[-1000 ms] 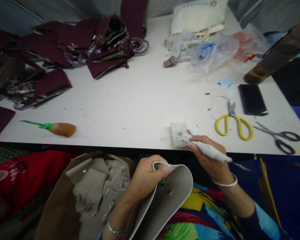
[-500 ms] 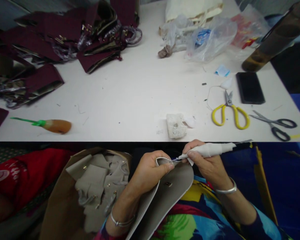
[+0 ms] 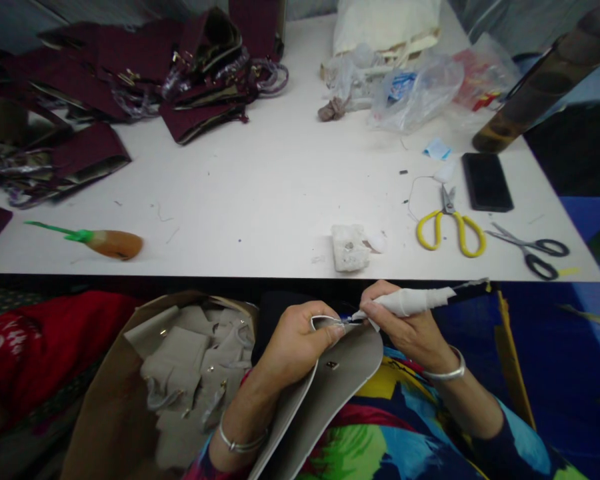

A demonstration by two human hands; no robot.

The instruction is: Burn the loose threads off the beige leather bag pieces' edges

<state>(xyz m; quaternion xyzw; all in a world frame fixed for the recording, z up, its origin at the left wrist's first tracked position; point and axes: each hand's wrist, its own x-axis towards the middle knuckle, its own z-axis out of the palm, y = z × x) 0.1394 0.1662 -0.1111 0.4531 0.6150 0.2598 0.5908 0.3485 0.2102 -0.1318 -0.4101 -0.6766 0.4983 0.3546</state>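
Note:
A beige handbag (image 3: 343,387) with a small metal clasp on its flap lies across my lap, below the table's front edge. My left hand (image 3: 300,340) pinches the bag's upper edge between thumb and fingers, where the material bends into a loop. In my right hand (image 3: 405,327) is a slim tool wrapped in white (image 3: 413,302), with a thin metal end pointing right. Its left tip meets the bag's edge close to my left thumb, at a small bluish spot. What exactly the tip touches is too small to tell.
On the white table (image 3: 260,187) lie yellow-handled scissors (image 3: 449,220), black-handled scissors (image 3: 535,250), a phone (image 3: 487,181), a whitish block (image 3: 350,248) and an orange bottle with green nozzle (image 3: 111,244). Maroon bags (image 3: 95,73) pile at back left. A carton (image 3: 100,400) of beige bags stands left.
The view has shifted slightly. My right hand and the white-wrapped tool have come a little closer to my left hand, which keeps its hold on the bag.

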